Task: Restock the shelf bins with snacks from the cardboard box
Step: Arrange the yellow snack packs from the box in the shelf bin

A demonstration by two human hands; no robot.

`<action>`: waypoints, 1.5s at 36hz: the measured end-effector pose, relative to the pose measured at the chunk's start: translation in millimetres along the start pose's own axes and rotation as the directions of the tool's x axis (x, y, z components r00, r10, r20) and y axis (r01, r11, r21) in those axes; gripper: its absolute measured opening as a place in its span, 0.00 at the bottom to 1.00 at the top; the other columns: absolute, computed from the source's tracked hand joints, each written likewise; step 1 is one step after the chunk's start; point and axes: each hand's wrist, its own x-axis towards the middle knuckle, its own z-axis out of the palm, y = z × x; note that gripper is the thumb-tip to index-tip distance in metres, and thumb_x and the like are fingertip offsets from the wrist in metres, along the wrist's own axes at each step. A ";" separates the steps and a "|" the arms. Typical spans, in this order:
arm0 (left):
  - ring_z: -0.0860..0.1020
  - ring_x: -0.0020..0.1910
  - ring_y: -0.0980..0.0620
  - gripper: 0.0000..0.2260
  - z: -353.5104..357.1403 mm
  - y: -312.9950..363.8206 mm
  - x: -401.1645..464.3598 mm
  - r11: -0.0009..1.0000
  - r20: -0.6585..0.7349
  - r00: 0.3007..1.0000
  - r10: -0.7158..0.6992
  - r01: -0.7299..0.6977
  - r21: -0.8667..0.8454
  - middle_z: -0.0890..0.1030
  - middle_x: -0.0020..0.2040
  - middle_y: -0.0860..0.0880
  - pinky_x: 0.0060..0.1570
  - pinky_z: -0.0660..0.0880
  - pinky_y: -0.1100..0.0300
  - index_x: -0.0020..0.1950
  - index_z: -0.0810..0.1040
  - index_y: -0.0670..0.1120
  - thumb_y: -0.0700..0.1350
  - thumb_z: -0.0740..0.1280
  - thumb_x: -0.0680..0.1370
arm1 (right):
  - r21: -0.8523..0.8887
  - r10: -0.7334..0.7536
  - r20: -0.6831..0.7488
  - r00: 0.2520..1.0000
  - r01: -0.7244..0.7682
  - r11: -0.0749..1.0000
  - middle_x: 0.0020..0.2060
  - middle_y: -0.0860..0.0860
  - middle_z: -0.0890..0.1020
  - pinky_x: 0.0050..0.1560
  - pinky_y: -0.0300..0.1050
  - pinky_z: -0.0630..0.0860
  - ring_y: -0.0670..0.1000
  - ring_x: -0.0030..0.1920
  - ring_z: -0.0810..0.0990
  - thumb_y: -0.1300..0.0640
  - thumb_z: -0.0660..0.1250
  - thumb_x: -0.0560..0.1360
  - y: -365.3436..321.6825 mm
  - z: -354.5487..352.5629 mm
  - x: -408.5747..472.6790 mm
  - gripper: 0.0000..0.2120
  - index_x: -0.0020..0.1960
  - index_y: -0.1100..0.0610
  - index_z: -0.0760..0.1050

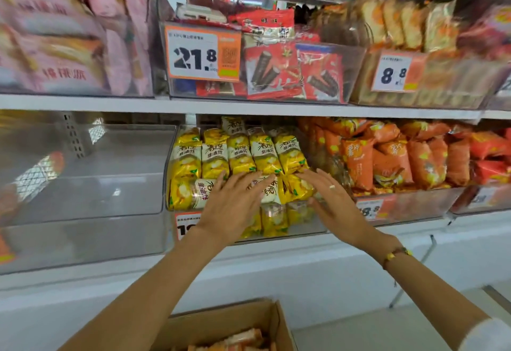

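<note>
Yellow snack packets (pixel 240 154) fill a clear shelf bin (pixel 307 226) on the lower shelf, stacked upright in rows. My left hand (pixel 235 204) lies flat with fingers spread on the front packets, holding nothing. My right hand (pixel 331 198) does the same just to the right, fingers extended over the packets and a ring visible. The cardboard box (pixel 229 320) sits at the bottom centre below my arms, open, with orange packets (pixel 243 339) showing inside.
An empty clear bin (pixel 83 185) stands to the left. Orange packets (pixel 387 154) fill the bin to the right. The upper shelf holds pink bags (pixel 69 33), red packets (pixel 276 68) and price tags (pixel 203 53). A white base panel (pixel 304 276) runs below the shelves.
</note>
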 end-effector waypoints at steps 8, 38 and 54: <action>0.61 0.72 0.50 0.21 5.4 10.6 1.0 0.997 -0.069 0.995 -0.070 0.068 -0.026 0.63 0.75 0.55 0.72 0.52 0.48 0.77 0.53 0.61 0.51 0.49 0.84 | -0.106 0.065 -0.018 0.998 -0.067 0.992 0.75 0.49 0.62 0.74 0.61 0.55 0.54 0.77 0.52 0.51 0.47 0.81 -9.7 7.4 -5.3 0.23 0.76 0.47 0.58; 0.51 0.77 0.42 0.23 18.5 -15.0 -76.0 0.967 -0.194 0.960 -0.199 0.225 0.118 0.60 0.77 0.46 0.74 0.50 0.42 0.77 0.60 0.51 0.54 0.49 0.82 | -0.478 0.154 -0.079 0.985 -0.173 0.861 0.76 0.54 0.59 0.71 0.66 0.59 0.62 0.76 0.56 0.41 0.48 0.81 -52.2 37.7 -19.7 0.26 0.76 0.49 0.60; 0.60 0.75 0.45 0.23 2.3 -24.9 -56.5 0.971 -0.226 0.947 -0.229 0.238 0.016 0.68 0.73 0.46 0.74 0.50 0.47 0.75 0.65 0.47 0.52 0.46 0.82 | -0.401 0.110 -0.078 0.991 -0.132 0.907 0.69 0.55 0.71 0.70 0.61 0.60 0.60 0.70 0.67 0.45 0.50 0.81 -101.6 53.3 20.1 0.23 0.73 0.50 0.66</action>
